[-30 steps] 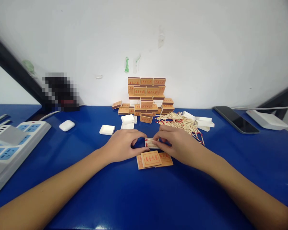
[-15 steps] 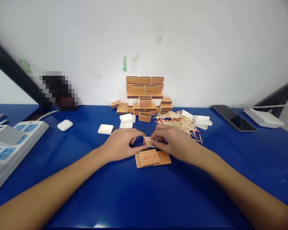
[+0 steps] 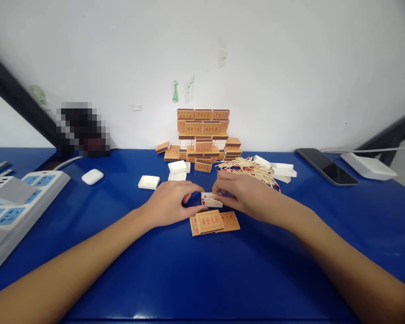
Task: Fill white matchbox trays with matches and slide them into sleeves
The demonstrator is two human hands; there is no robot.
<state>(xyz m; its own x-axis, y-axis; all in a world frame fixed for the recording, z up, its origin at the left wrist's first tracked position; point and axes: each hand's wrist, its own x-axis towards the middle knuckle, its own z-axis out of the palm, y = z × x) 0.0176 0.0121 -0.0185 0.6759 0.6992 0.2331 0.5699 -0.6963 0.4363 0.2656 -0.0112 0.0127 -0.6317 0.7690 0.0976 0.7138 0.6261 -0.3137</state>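
Note:
A small white matchbox tray (image 3: pixel 212 204) with red-tipped matches in it sits on the blue table. My left hand (image 3: pixel 170 204) grips the tray's left end, thumb at the near side and index finger at the far side. Over its right part, my right hand (image 3: pixel 243 193) pinches a matchstick (image 3: pixel 211 195) whose red head points left. Just in front of the tray lie orange matchbox sleeves (image 3: pixel 210 221), overlapping one another. Behind my right hand spreads a heap of loose matches (image 3: pixel 248 167), partly hidden by it.
Stacked orange matchboxes (image 3: pixel 202 128) stand against the wall. White trays lie at left (image 3: pixel 149 182), centre (image 3: pixel 177 167) and right (image 3: pixel 283 169). A phone (image 3: pixel 327 166) and white box (image 3: pixel 369 166) are far right; a white case (image 3: pixel 92 176) and power strip (image 3: pixel 23 202) are left.
My right hand has lifted slightly off the tray's contents, and a matchstick now shows between its fingertips. My left hand stays on the tray's left end.

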